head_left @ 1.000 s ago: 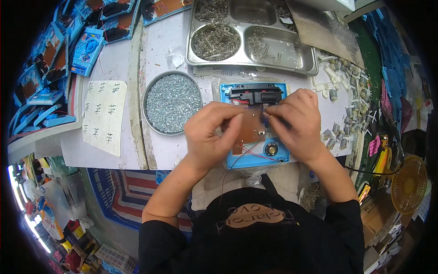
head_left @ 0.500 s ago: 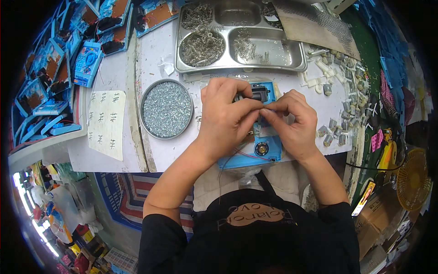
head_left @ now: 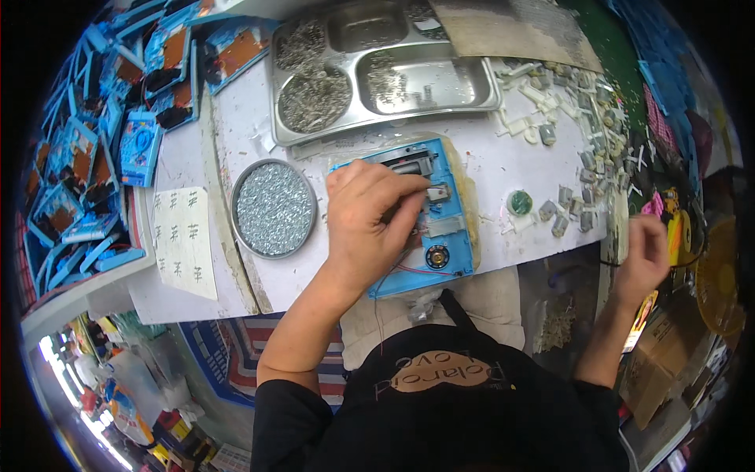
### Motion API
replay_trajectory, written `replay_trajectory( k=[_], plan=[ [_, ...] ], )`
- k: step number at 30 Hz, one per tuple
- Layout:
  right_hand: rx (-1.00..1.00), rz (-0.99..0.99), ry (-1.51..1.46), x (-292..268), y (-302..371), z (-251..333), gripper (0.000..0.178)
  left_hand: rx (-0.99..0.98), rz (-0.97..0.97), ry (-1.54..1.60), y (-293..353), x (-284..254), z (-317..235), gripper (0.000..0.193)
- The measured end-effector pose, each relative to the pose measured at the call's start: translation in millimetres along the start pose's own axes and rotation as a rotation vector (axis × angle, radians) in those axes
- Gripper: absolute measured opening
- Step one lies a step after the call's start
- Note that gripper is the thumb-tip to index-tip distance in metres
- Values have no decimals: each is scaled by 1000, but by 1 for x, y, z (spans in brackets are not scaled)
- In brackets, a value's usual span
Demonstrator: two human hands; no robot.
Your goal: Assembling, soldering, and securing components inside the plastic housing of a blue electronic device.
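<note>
A blue plastic casing [head_left: 456, 248] lies tilted on clear plastic at the table's front. Inside it are a black battery compartment, a round speaker [head_left: 437, 256] with thin red wires, and a small white-and-grey motor part [head_left: 438, 192]. My left hand [head_left: 370, 216] rests over the casing's left half, thumb and forefinger pinched at that part's left edge; whatever lies between the fingertips is hidden. Beyond the table's right edge, my right hand [head_left: 643, 259] is raised with fingers bent upward. It is slightly blurred, and its grip does not show clearly.
Left of the casing stands a round dish [head_left: 274, 208] of small screws. A metal tray [head_left: 429, 82] with springs lies behind. Small motors [head_left: 560, 226] and a round green thing [head_left: 520, 202] are at right. Blue casings [head_left: 141, 149] pile up at far left, beside a paper sheet [head_left: 185, 244].
My right hand has left the casing and moved right, past the table's edge. My left hand stays at the casing. The whole view has shifted and turned a little.
</note>
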State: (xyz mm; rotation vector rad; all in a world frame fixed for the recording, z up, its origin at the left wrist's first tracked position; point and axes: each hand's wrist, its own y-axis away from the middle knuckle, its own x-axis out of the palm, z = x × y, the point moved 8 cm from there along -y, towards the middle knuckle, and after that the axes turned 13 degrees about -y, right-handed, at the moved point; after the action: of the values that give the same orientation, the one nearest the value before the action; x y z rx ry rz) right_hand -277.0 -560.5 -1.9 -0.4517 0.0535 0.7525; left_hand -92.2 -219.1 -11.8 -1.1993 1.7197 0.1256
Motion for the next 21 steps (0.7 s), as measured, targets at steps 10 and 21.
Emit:
replay_trajectory(
  k=[10,21],
  plan=[
    [279,-490,-482,-100,-43,-82,51,52,60,-162,-1,8,-23,8],
    [-18,-509,-221,-146,-44,-36,32,77,-2,-141,-3,2,-13,12]
  ],
)
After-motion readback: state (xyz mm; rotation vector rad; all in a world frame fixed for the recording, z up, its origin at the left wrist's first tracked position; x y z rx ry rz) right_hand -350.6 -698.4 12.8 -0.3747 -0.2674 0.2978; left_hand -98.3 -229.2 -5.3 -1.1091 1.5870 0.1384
